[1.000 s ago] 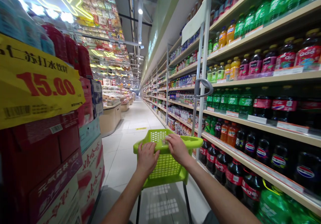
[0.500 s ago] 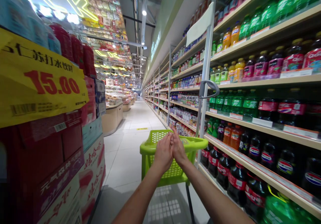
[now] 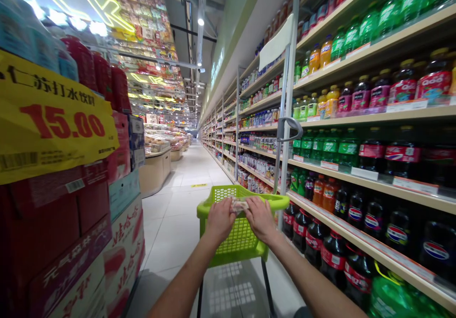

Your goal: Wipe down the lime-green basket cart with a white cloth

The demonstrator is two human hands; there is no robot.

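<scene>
Close together over the green shopping cart [image 3: 233, 242], both of my hands are closed with their backs toward me. Between them stretches a small, pale, crumpled piece that looks like thin plastic wrap [image 3: 239, 206]. My left hand [image 3: 220, 220] grips its left end, and my right hand [image 3: 261, 218] has the right end. The fingertips curl away from me and are mostly hidden. The cart's near rim passes just behind the hands; whether they touch it I cannot tell.
Drink shelves [image 3: 356, 166] full of bottles line the right side, with a grey metal post with a loop [image 3: 290, 129] jutting out. Stacked drink cartons [image 3: 121, 246] with a yellow price sign [image 3: 57, 118] stand close on the left. A tiled aisle [image 3: 185, 204] runs ahead past wooden display counters [image 3: 155, 170].
My hands were pressed together; now they have moved apart sideways, and the pale crumpled piece shows between them. The view has shifted slightly, with the shelves now a little further left.
</scene>
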